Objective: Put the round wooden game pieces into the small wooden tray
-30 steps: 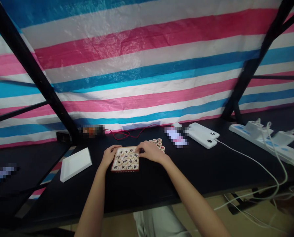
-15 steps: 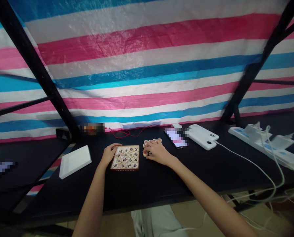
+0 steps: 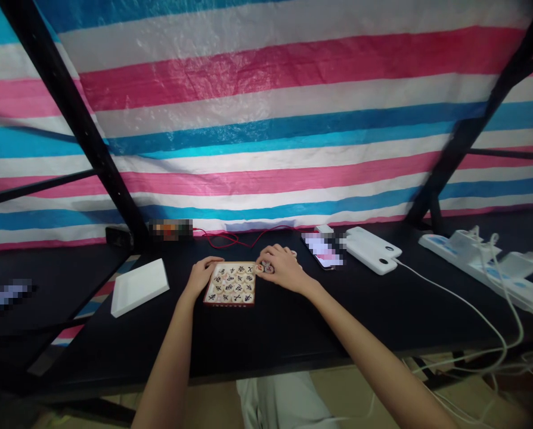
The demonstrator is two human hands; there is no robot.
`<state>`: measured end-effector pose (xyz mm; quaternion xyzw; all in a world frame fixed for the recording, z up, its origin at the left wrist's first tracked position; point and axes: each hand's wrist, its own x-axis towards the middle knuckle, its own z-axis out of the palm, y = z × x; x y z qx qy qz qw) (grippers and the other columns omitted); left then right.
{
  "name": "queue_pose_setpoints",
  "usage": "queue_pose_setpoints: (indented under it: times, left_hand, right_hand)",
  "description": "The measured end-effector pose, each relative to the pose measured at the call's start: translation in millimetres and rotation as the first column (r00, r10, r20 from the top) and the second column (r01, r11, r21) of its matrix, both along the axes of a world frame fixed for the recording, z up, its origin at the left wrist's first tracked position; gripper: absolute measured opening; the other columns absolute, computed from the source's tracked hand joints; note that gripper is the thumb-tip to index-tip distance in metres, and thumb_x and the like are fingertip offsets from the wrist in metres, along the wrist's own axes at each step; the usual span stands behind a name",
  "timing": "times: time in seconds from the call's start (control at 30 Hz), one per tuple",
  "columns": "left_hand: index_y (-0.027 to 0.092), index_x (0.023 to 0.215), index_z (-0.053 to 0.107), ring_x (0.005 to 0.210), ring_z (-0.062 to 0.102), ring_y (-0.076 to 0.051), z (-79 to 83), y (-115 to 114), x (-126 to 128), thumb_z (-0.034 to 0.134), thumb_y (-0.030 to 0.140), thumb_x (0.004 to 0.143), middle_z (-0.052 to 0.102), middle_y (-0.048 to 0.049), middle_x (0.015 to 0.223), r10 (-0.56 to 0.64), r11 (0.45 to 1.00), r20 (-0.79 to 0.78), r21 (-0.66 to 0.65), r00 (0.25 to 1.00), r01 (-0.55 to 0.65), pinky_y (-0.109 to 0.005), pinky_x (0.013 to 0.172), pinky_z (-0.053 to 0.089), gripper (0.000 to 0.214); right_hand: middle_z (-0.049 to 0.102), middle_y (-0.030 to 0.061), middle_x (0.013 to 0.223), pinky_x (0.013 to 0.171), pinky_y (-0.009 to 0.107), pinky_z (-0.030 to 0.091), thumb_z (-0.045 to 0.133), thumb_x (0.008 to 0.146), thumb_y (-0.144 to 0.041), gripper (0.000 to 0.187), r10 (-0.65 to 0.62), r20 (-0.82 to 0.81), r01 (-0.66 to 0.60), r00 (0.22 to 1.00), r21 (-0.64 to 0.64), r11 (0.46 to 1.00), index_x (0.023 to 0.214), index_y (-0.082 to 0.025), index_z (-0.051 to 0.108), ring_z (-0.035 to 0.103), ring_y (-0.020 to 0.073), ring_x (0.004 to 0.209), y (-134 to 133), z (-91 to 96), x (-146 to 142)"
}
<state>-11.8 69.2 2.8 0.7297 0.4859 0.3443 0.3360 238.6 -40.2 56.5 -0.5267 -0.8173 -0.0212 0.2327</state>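
Note:
A shallow box (image 3: 229, 305) with a red rim holds rows of round Chinese chess pieces (image 3: 234, 279), their dark characters facing up. At its upper left corner, my left hand (image 3: 203, 275) grips the edge with bent fingers. My right hand (image 3: 284, 269) is closed, palm down, around a few Chinese chess pieces (image 3: 266, 268) just beside the box's right edge. The ends of two of them show at the fingertips, and the others are hidden beneath the hand. Behind its knuckles a piece (image 3: 294, 254) peeks out on the dark table.
A white box lid (image 3: 140, 287) lies to the left. On the right are a phone (image 3: 321, 250), white power banks (image 3: 372, 249) and a power strip (image 3: 490, 271) with trailing white cables. A red cable (image 3: 224, 239) runs along the back, before a striped tarp (image 3: 266, 149).
My right hand has moved slightly left toward the box, taking a few pieces with it. My left hand stays at the box, and the view has shifted a little.

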Motion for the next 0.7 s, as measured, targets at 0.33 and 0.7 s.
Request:
queue_pose_setpoints:
  times: [0.33, 0.7]
  left_hand:
    - [0.019, 0.091, 0.07, 0.091, 0.062, -0.021, 1.1, -0.4, -0.1, 0.044, 0.032, 0.073, 0.07, -0.0048, 0.095, -0.012, 0.997, -0.023, 0.075, 1.0, 0.014, -0.032, 0.086, 0.045, 0.034]
    - [0.019, 0.092, 0.07, 0.095, 0.061, -0.02, 2.9, -1.6, 2.1, 0.042, 0.029, 0.074, 0.07, -0.0043, 0.098, -0.018, 0.998, -0.022, 0.052, 1.0, 0.019, -0.031, 0.089, 0.044, 0.034]
  right_hand:
    - [0.064, 0.0016, 0.098, 0.075, 0.032, 0.023, 0.06, 0.083, -0.038, 0.02, 0.084, -0.022, -0.085, 0.996, -0.037, 0.996, 0.096, -0.023, 0.062, 0.05, 0.0184, 0.092, 41.7, -17.5, -80.9]
    - [0.064, 0.0006, 0.097, 0.074, 0.034, 0.021, 0.059, 0.084, -0.037, 0.017, 0.096, 0.058, -0.095, 0.994, -0.011, 0.995, 0.094, -0.024, 0.062, 0.047, 0.0182, 0.089, 37.1, -24.3, -81.7]
